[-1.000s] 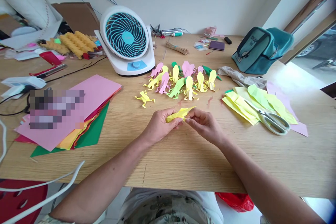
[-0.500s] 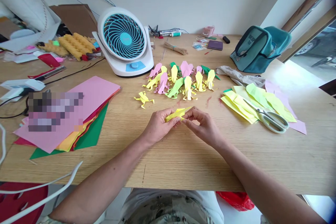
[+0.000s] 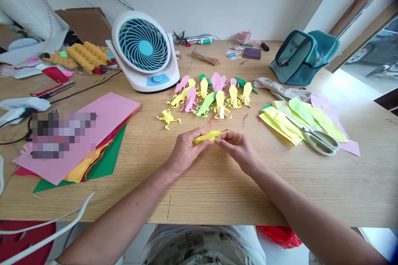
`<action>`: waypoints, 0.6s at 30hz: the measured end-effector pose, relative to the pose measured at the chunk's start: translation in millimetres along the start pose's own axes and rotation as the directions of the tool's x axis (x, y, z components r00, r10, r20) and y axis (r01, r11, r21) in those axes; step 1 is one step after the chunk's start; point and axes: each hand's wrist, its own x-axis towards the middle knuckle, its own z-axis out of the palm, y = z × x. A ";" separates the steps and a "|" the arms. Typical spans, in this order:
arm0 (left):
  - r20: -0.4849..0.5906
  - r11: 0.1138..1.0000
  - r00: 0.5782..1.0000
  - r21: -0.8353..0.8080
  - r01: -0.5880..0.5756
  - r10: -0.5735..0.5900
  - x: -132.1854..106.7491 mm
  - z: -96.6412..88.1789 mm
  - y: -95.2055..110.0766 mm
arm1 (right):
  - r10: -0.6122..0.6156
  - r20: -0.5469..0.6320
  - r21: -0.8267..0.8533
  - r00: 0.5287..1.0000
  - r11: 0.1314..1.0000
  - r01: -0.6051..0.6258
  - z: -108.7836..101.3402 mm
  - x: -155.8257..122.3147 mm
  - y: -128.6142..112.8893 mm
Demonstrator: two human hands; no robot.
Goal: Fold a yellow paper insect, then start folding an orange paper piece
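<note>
A folded yellow paper [image 3: 207, 136] is just below the middle of the frame, gripped at its left end by the left hand [image 3: 187, 149] and pinched at its right end by the right hand [image 3: 238, 149]. Above it, 1 yellow paper figure [image 3: 168, 118] lies beside a coloured cluster of paper figures [image 3: 220, 103]. Scissors [image 3: 307, 133] rest on paper pieces [image 3: 277, 123], right of centre; a fan [image 3: 144, 48] stands upper left.

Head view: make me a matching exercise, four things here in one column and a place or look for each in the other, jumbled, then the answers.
1. Nearest yellow folded paper
2. Scissors
3. Fan
4. Paper stack

A. White and blue
B. Lying on yellow sheets
C. Pink on top
D. Held by the left hand and right hand

Pairs: 1-D, 2-B, 3-A, 4-C
</note>
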 end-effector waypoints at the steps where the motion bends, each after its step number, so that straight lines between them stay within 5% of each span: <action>1: -0.002 1.000 1.000 0.019 -0.017 0.017 -0.2 0.1 0.4 | 0.024 0.014 0.041 1.000 0.999 -0.025 0.2 0.1 0.2; 13: 0.012 0.985 0.993 0.130 -0.116 0.115 -1.4 -1.0 -3.7 | -0.001 0.081 0.254 0.997 0.967 -0.020 2.1 -1.2 0.8; 18: 0.004 0.974 0.989 0.172 -0.145 0.147 -0.4 -0.3 -3.5 | 0.070 0.030 0.192 0.997 0.979 -0.074 4.1 -2.2 3.2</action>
